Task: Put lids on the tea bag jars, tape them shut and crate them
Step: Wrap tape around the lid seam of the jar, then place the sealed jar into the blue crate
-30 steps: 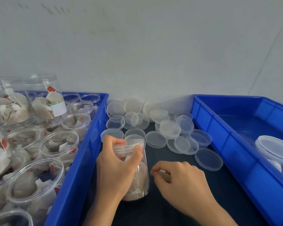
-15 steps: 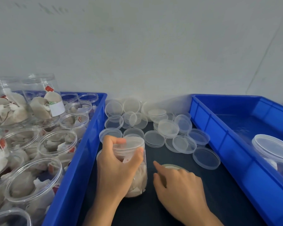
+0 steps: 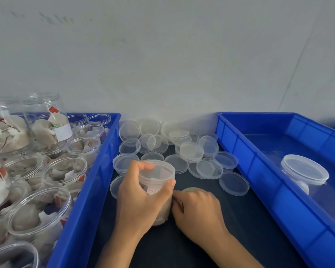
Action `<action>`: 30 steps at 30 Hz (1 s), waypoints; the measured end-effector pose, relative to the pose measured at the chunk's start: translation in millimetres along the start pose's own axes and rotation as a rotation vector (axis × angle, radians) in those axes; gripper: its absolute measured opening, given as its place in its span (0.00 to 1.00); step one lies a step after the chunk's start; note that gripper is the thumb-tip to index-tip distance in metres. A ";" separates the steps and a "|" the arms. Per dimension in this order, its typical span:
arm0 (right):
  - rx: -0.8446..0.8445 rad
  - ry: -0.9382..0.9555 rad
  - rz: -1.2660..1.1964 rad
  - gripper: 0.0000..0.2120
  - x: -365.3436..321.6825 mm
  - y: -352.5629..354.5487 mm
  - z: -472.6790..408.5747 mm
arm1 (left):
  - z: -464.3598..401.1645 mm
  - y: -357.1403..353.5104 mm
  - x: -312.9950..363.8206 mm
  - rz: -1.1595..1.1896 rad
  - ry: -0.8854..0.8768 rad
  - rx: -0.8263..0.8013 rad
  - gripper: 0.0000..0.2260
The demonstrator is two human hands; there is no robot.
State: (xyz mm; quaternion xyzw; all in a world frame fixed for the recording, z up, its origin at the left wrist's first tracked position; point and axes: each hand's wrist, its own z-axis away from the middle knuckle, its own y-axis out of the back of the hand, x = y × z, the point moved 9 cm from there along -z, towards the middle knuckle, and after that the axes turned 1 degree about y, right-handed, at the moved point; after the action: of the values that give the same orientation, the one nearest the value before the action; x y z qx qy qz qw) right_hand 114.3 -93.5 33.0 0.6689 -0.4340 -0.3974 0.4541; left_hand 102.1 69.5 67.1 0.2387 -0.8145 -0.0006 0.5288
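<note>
A clear tea bag jar [image 3: 160,183] with a clear lid [image 3: 159,168] on top stands on the dark tabletop between two blue crates. My left hand [image 3: 139,198] grips the jar around its upper part, thumb and fingers curled round the lid's rim. My right hand [image 3: 198,209] lies right beside the jar, fingers curled over a pale tape roll [image 3: 190,189], its fingertips touching the jar's side. Most of the roll is hidden under the hand.
The left blue crate [image 3: 89,190] holds several open jars of tea bags [image 3: 64,171]. A pile of loose clear lids [image 3: 191,151] lies behind the jar. The right blue crate [image 3: 259,171] holds one lidded jar [image 3: 306,171].
My right hand slid left with the tape roll until its fingertips reached the jar's side. My left hand kept hold of the jar and turned its grip around the lid.
</note>
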 end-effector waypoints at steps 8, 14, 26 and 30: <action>-0.017 0.065 -0.585 0.25 9.7 54.7 -3.8 | 2.1 -9.5 44.8 0.009 -0.162 -0.003 0.24; 0.038 0.003 -0.654 0.54 49.9 140.9 6.3 | -8.4 -55.5 128.4 0.193 -0.313 -0.080 0.22; 0.367 -0.257 -0.364 0.57 208.6 262.7 16.1 | -29.1 -223.1 241.5 0.377 -0.369 -0.505 0.25; 0.334 -0.317 -0.395 0.55 240.2 251.4 -14.5 | -55.9 -263.6 228.7 0.363 -0.309 -0.553 0.20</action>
State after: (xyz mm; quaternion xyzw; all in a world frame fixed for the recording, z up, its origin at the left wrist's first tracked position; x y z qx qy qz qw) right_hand 146.2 -368.9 243.4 0.7355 -0.4202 -0.5007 0.1782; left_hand 177.8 -239.1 221.8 -0.0649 -0.8829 -0.1631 0.4355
